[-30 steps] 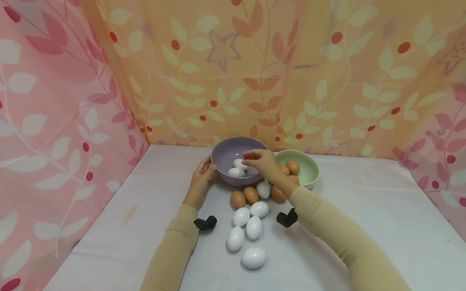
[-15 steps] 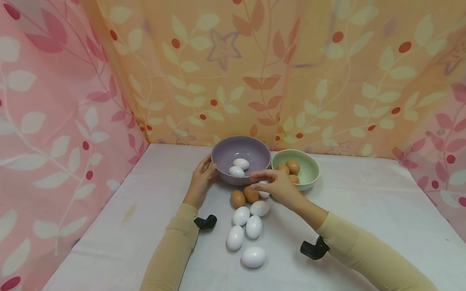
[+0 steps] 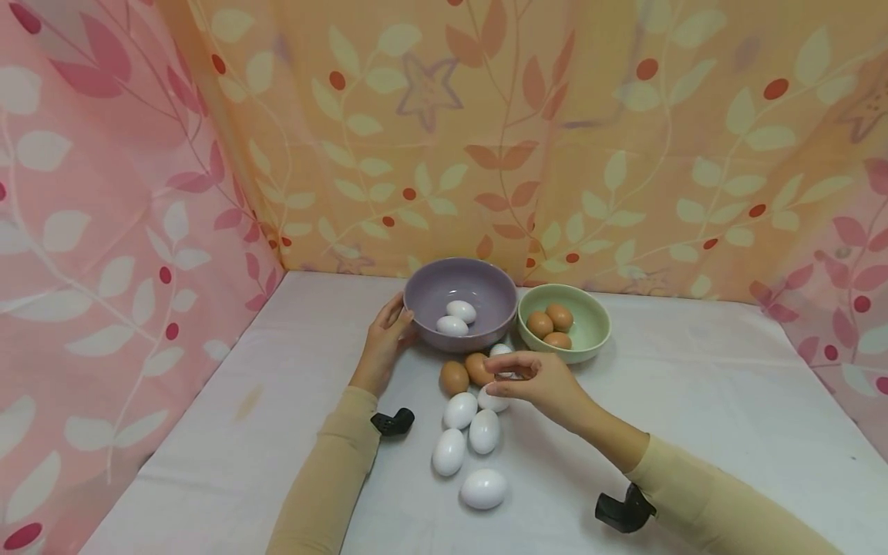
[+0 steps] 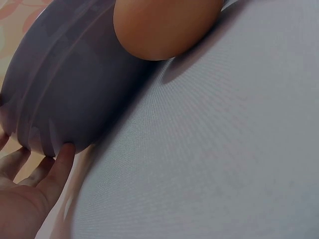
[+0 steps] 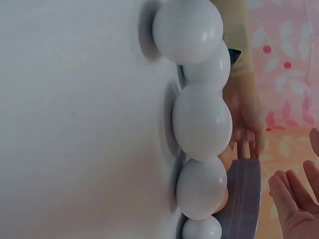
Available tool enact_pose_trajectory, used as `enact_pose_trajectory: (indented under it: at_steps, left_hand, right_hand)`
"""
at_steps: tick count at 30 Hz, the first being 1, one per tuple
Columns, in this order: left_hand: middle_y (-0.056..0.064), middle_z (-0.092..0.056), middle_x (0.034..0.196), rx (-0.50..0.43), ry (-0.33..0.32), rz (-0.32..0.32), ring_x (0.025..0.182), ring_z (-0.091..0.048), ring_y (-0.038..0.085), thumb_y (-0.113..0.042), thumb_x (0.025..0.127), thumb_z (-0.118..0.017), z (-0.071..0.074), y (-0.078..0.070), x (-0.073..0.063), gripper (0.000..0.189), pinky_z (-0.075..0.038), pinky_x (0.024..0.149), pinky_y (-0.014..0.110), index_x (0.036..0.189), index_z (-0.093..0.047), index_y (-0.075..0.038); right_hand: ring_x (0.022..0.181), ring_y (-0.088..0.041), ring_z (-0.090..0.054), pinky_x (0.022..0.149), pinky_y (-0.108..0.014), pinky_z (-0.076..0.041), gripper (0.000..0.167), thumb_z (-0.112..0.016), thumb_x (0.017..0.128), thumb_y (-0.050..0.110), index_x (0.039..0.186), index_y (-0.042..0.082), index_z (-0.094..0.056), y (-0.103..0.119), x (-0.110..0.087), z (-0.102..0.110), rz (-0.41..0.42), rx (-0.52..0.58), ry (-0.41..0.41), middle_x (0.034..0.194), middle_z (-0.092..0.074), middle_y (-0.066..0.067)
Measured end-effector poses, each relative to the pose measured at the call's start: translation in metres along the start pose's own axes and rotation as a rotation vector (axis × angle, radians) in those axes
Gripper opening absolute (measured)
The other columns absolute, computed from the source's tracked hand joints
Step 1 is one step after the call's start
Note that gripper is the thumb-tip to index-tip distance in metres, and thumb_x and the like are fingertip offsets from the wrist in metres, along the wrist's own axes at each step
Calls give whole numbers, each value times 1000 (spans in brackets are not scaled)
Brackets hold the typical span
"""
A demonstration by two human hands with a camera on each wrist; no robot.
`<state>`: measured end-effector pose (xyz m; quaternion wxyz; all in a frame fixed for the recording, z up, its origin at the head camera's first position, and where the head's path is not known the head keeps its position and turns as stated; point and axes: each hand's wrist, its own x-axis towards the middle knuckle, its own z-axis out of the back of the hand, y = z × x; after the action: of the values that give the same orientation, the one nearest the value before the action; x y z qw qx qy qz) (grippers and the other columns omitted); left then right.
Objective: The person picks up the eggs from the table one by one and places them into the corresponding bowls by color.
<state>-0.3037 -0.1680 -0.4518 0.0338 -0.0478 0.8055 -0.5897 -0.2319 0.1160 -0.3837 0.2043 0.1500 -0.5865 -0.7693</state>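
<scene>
Left hand point(image 3: 378, 351) rested relaxed fingertips point(image 4: 66, 154) against the outer wall of a round, glossy purple bowl point(image 3: 491, 299) holding two white eggs point(image 3: 453, 326). Right hand point(image 3: 544, 384), thumb and fingers apart, hung free above loose white eggs point(image 3: 484, 432) and two loose brown eggs point(image 3: 454, 378); three brown eggs point(image 3: 540, 324) lay in a round pale-green bowl point(image 3: 592, 327).

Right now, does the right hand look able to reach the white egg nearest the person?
Probably yes: the right hand looks empty, and that white egg sits apart from the other eggs, with nothing covering it.
</scene>
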Motion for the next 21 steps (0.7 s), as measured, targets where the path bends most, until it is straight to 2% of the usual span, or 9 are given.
enact_pose_trajectory:
  at_steps: [7,12,17,21]
  left_hand:
    - [3,-35,161,7,7,-7,146,-37,21,-15,102,-56,-1,-1,-2,54,-41,113,51,153,-39,-17]
    - [4,-36,161,6,8,-12,147,-35,21,-15,102,-56,-2,-2,-2,54,-40,113,52,153,-39,-17]
    - [3,-36,161,6,5,-14,146,-36,21,-14,102,-55,-2,-2,-2,53,-41,113,52,153,-39,-17]
    - [4,-35,162,4,3,-7,147,-36,22,-14,102,-56,-2,-2,-2,54,-40,113,52,153,-39,-17]
  right_hand:
    - [122,-47,-58,89,-28,-59,50,-82,81,16,123,-7,-65,-5,-19,-4,-13,63,76,127,-62,-26]
    - [119,-46,-61,90,-28,-58,51,-82,81,15,123,-9,-64,-8,-32,-11,-14,81,130,126,-61,-33]
    - [112,-24,-68,93,-28,-57,47,-82,81,14,120,-7,-66,-13,-40,-16,6,55,164,121,-66,-29]
    - [107,-8,-68,94,-27,-56,45,-83,80,16,118,-4,-69,-17,-45,-18,-3,35,190,121,-68,-24]
